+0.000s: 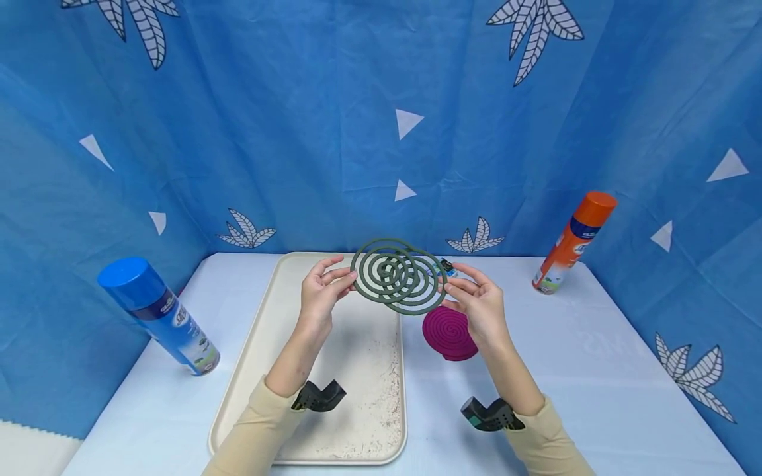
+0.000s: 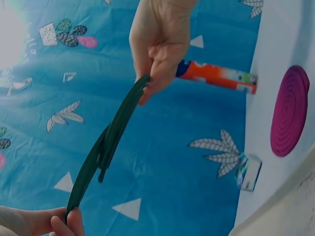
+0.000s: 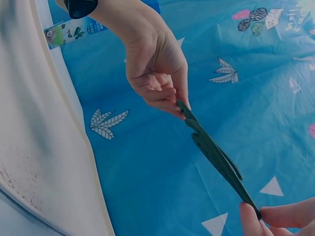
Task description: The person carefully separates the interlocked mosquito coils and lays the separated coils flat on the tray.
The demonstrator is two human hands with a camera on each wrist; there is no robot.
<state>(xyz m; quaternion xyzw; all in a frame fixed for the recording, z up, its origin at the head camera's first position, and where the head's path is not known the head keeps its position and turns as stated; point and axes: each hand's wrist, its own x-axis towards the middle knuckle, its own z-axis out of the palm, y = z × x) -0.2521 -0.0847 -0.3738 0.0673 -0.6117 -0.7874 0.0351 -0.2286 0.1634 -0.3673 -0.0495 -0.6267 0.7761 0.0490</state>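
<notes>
Two green mosquito coils (image 1: 389,270), partly overlapping and spread sideways, are held up above the table between both hands. My left hand (image 1: 318,297) pinches their left edge between thumb and fingers. At the right edge, my right hand (image 1: 483,305) pinches the outer ring the same way. Both wrist views show the green coils (image 2: 117,123) nearly edge-on, their rings slightly separated where they overlap. Below and partly behind my right hand, a magenta mosquito coil (image 1: 448,332) lies flat on the white table.
A cream tray (image 1: 357,423) lies under the left arm, its surface speckled near the right rim. A blue spray can (image 1: 163,317) stands at the left, an orange spray can (image 1: 571,244) at the back right. One small packet (image 2: 250,172) lies near the back edge, before the blue curtain (image 1: 286,132).
</notes>
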